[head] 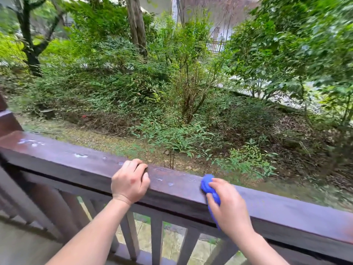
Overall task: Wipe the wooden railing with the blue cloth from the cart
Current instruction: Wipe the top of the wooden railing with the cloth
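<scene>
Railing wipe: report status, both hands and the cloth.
Left hand gripping the railing top, no cloth. Right hand holds the blue cloth bunched against the rail. Pale wet spots remain leftward. Nothing in the way.

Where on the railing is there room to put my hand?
The railing top is bare left of the left hand, apart from pale wet spots, and right of the right hand. Between the hands it is tight: the blue cloth sits there.

Both forearms are bare, with no sleeves; the left hand (130, 183) and right hand (230, 206) are ungloved.
</scene>
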Motion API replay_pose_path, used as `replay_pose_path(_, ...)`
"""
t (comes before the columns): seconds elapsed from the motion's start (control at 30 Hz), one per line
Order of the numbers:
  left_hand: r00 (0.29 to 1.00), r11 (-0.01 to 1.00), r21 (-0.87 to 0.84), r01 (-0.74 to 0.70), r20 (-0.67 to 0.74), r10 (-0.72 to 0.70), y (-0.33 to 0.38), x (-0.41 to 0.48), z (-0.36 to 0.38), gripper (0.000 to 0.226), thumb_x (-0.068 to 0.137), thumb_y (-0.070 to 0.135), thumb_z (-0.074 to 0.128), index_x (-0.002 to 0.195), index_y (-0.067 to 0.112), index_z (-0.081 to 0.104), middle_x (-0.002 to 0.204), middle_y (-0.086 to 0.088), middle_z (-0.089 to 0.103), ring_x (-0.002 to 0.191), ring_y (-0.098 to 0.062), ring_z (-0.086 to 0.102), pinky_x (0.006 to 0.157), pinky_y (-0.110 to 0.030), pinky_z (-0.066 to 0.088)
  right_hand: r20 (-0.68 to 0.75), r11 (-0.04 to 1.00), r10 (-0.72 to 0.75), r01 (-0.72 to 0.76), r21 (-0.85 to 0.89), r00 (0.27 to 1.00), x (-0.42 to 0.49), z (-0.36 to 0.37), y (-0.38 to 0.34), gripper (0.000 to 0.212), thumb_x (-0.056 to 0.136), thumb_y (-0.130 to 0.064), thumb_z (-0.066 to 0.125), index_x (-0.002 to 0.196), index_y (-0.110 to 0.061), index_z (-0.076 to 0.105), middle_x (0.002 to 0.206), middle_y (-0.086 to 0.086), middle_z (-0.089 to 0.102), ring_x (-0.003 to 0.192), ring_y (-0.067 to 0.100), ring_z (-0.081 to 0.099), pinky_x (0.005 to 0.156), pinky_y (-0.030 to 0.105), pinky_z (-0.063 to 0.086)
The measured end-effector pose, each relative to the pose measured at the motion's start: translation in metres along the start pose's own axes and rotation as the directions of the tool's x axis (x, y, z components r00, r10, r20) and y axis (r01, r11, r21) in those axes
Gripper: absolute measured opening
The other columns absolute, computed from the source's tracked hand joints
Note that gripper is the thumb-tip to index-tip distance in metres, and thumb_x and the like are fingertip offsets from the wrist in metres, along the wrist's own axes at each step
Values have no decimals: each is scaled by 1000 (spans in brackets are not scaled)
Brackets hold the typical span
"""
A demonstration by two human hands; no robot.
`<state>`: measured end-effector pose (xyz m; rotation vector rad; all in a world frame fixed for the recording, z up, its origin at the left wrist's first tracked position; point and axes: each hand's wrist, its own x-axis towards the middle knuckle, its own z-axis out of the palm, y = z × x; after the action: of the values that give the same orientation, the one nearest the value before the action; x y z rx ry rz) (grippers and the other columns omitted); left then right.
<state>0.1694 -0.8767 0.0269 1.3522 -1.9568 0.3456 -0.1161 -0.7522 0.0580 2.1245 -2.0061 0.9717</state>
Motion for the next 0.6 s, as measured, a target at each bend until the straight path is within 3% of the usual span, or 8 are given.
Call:
replay_pose_path(0.1,1000,1000,-24,9,23,-9,1,0,-2,29,84,32,45,93,20,70,99,2,67,86,-24,60,55,-33,47,73,996,-92,93,-4,993,-2,-8,10,32,78,-19,76,109,-14,68,118,0,67,109,17,62,94,27,46)
replay_pose_path(0.2,1000,1000,-23,13,16,-12,1,-1,-1,30,84,32,44,92,19,70,98,1,66,85,-25,60,53,-33,45,8,989,144,-144,-41,990,10,-22,39,27,79,-15,74,106,-11,68,113,4,68,105,24,64,88,33,50)
replay_pose_path(0.3,1000,1000,-14,11,7,-11,3,0,-1,31,84,32,44,92,19,71,97,0,67,85,-26,60,53,-34,45,-80,931,357,-362,-49,931,25,-20,39,20,82,-13,68,101,-7,66,105,12,67,99,33,62,82,39,49)
replay_pose_path(0.37,1000,1000,-11,14,2,-14,3,0,-2,32,84,32,43,92,18,71,97,0,67,85,-27,60,53,-34,45,-78,961,263,-268,-65,962,27,-4,15,20,81,-13,67,99,-8,64,103,12,65,95,34,60,80,40,50)
replay_pose_path(0.5,1000,1000,-1,21,11,-21,3,0,-2,33,84,33,43,93,18,71,98,0,67,85,-26,59,53,-33,44,15,993,-116,117,-16,993,11,5,-9,31,82,-24,65,112,-16,62,105,4,61,90,26,56,79,34,49)
replay_pose_path(0.57,1000,1000,6,17,12,-17,3,-1,-1,33,84,33,43,94,18,71,98,0,67,86,-26,59,54,-33,44,4,988,-142,142,-61,990,9,-7,14,29,80,-24,68,108,-17,64,99,3,60,85,27,56,74,34,51)
replay_pose_path(0.6,1000,1000,8,13,12,-13,3,-1,-1,33,85,33,43,94,18,71,98,0,67,86,-26,59,54,-34,44,-17,992,-80,78,-95,997,9,-13,25,27,77,-20,72,104,-16,66,96,5,61,83,29,57,71,36,52)
